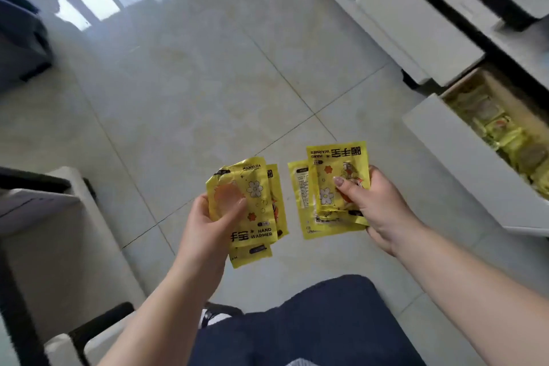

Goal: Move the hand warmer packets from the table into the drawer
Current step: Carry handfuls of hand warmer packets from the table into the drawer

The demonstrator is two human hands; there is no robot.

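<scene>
Left hand [212, 221] grips a stack of yellow packets [248, 208], thumb across the top. Right hand [375, 205] pinches a second stack [328, 187]. Both over floor tiles [208, 83]; open drawer [463, 157] at right holds more.

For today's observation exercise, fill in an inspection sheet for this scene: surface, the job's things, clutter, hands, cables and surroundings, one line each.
Surface: pale tiled floor fills most of the view; only a white table edge shows at lower left.
Job's things: yellow hand warmer packets, one bunch in the left hand, another bunch in the right; open drawer at right already holds yellow packets.
Clutter: nothing seen on the floor.
Hands: left hand and right hand each grip several packets, held over the floor, short of the drawer.
Cables: nothing seen.
Surroundings: white cabinet above the drawer; dark furniture at upper left.
</scene>
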